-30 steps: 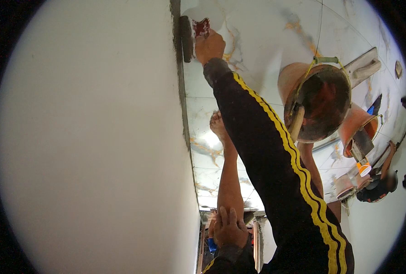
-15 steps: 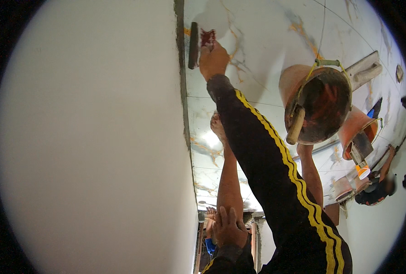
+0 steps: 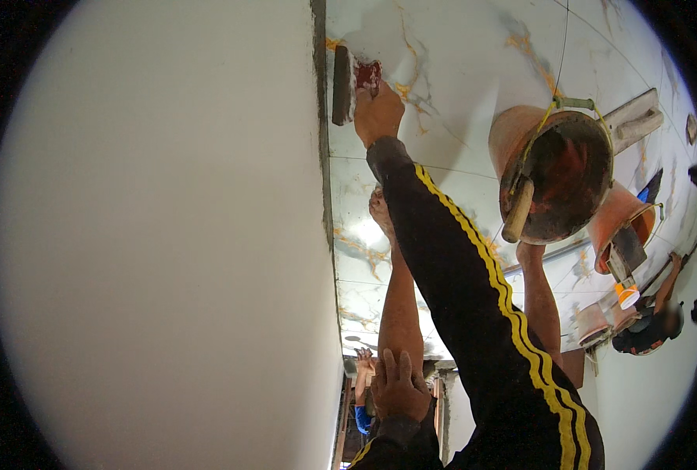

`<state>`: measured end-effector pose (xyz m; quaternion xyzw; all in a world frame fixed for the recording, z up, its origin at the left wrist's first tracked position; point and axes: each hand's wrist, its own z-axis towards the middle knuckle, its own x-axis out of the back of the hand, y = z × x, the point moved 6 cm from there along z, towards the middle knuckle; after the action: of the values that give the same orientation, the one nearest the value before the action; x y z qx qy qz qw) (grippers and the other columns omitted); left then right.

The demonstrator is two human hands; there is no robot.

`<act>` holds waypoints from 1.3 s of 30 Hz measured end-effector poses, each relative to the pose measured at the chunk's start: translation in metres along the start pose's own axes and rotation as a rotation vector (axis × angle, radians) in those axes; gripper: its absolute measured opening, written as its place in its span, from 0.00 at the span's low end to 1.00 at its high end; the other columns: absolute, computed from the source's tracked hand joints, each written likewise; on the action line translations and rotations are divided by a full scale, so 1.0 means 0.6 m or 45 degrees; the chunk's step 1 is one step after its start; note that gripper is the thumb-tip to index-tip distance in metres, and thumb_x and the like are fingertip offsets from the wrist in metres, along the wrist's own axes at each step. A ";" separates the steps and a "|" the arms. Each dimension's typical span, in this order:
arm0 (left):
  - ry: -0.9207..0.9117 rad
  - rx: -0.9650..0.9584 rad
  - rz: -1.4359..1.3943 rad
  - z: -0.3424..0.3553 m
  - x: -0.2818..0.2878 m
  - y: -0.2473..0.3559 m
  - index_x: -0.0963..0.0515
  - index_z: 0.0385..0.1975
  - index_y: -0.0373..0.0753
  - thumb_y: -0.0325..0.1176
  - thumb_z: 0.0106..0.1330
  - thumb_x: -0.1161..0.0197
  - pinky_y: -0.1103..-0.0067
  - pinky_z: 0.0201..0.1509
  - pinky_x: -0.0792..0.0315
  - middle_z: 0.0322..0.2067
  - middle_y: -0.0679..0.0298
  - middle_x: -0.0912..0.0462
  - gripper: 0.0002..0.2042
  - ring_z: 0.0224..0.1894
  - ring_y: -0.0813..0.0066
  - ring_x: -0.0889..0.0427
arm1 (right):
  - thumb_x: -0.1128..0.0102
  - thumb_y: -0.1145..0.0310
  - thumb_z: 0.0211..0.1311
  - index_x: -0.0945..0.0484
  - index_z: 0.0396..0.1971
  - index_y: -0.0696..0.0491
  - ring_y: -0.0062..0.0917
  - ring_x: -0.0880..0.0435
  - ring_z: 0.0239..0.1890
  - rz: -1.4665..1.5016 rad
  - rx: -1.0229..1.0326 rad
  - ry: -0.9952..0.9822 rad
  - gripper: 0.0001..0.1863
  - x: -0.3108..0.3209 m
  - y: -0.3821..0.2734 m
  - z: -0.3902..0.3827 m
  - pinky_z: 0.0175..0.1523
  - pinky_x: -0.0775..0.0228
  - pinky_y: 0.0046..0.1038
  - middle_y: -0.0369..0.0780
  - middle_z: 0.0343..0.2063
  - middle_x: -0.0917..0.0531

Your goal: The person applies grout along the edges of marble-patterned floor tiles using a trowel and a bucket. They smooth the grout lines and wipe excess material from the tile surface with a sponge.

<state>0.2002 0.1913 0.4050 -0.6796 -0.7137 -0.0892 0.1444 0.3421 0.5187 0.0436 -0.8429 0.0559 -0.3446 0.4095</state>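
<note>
My right hand grips a float trowel by its red handle. The trowel's broad dark blade has pale smears on its edge. It is at the marble-look tiled floor, close beside the dark joint along the white wall. Whether the blade presses flat on the tile I cannot tell. My left hand lies on my bent left leg with fingers spread, holding nothing. To the right of my outstretched right arm stands a stained bucket with a wooden tool handle over its rim.
A wooden float lies behind the bucket. Farther right are an orange bucket holding a trowel, and an orange-and-white cup-shaped thing. Another person is at the right; another's blue sleeve shows at the bottom.
The trowel and my right hand have come slightly toward me, and the blade has turned to show more of its face. My left hand stays on my leg. The whole view has shifted slightly.
</note>
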 end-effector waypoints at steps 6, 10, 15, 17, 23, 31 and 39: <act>-0.014 0.008 0.001 0.000 -0.003 -0.001 0.29 0.70 0.41 0.43 0.72 0.45 0.50 0.75 0.40 0.74 0.43 0.39 0.27 0.75 0.41 0.37 | 0.41 0.65 0.64 0.20 0.55 0.59 0.52 0.15 0.45 0.043 -0.061 -0.065 0.21 -0.004 0.015 -0.012 0.54 0.26 0.51 0.54 0.41 0.13; -0.032 0.005 0.037 -0.001 -0.003 0.002 0.30 0.70 0.42 0.43 0.72 0.46 0.49 0.75 0.40 0.74 0.43 0.39 0.27 0.75 0.41 0.37 | 0.41 0.64 0.64 0.18 0.48 0.61 0.54 0.16 0.46 0.129 -0.121 -0.050 0.19 -0.017 0.014 -0.016 0.55 0.27 0.51 0.56 0.38 0.14; -0.037 0.015 0.054 -0.004 -0.004 0.002 0.29 0.70 0.43 0.44 0.72 0.45 0.49 0.75 0.40 0.74 0.44 0.39 0.27 0.75 0.42 0.38 | 0.40 0.64 0.64 0.16 0.40 0.58 0.50 0.15 0.37 0.156 -0.028 0.040 0.13 -0.019 -0.022 -0.041 0.45 0.25 0.44 0.52 0.32 0.13; -0.021 0.007 0.022 -0.004 -0.006 0.000 0.29 0.70 0.42 0.44 0.72 0.46 0.49 0.75 0.40 0.74 0.44 0.39 0.27 0.75 0.42 0.38 | 0.40 0.65 0.64 0.17 0.40 0.59 0.51 0.15 0.37 0.170 -0.081 -0.015 0.13 -0.015 -0.041 -0.059 0.44 0.25 0.44 0.52 0.31 0.13; 0.068 -0.020 0.072 -0.009 -0.012 0.006 0.27 0.69 0.41 0.43 0.72 0.44 0.52 0.73 0.38 0.74 0.44 0.38 0.27 0.75 0.42 0.37 | 0.47 0.67 0.70 0.18 0.50 0.59 0.55 0.16 0.31 0.263 -0.115 -0.246 0.16 0.074 -0.139 -0.160 0.42 0.24 0.49 0.54 0.25 0.16; 0.049 0.045 -0.007 -0.010 0.016 0.041 0.26 0.66 0.37 0.43 0.68 0.40 0.51 0.73 0.37 0.69 0.38 0.31 0.28 0.71 0.40 0.31 | 0.42 0.69 0.73 0.21 0.56 0.63 0.22 0.18 0.51 0.535 -0.464 -0.082 0.17 0.426 -0.098 -0.327 0.59 0.27 0.26 0.40 0.50 0.15; 0.351 0.061 -0.056 -0.045 0.019 0.081 0.24 0.62 0.30 0.38 0.61 0.34 0.56 0.71 0.30 0.64 0.38 0.26 0.29 0.66 0.43 0.26 | 0.38 0.68 0.69 0.19 0.48 0.62 0.19 0.18 0.42 0.571 -0.722 -0.029 0.14 0.730 -0.007 -0.388 0.47 0.23 0.26 0.38 0.42 0.13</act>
<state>0.2502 0.1962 0.4308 -0.6413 -0.7039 -0.1678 0.2551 0.5268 0.2048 0.3809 -0.8936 0.3281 -0.2075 0.2253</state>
